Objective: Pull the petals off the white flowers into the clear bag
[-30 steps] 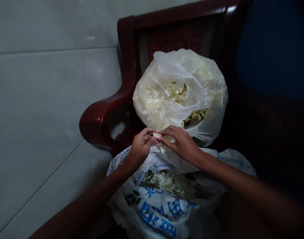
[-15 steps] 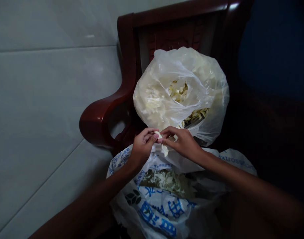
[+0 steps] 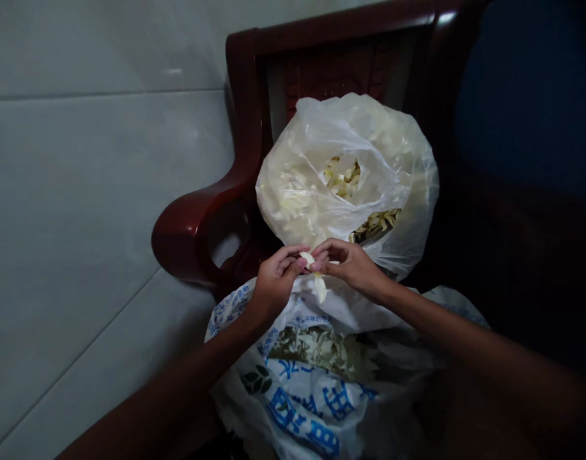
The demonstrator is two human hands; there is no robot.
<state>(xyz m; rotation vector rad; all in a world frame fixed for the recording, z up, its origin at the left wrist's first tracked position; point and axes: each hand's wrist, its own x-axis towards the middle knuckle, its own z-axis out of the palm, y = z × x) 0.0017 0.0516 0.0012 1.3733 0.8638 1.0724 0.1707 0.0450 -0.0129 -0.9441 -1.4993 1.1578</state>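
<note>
Thumb and fingers of the left hand [image 3: 276, 275] pinch a pale petal [image 3: 307, 258] and those of the right hand [image 3: 353, 265] pinch a hanging petal [image 3: 320, 291], both above the printed bag [image 3: 312, 406], with a translucent bag [image 3: 293, 191] and a wooden bench [image 3: 185, 223] beyond it.

Left: pale grey tiles [image 3: 105, 166] had thin dark joints | Behind: red-brown wooden seat [image 3: 345, 29] showed a curved, shiny armrest [image 3: 187, 223] and carved back panel [image 3: 333, 80] | Right: dark blue surface [image 3: 532, 96] was too dim to identify
</note>
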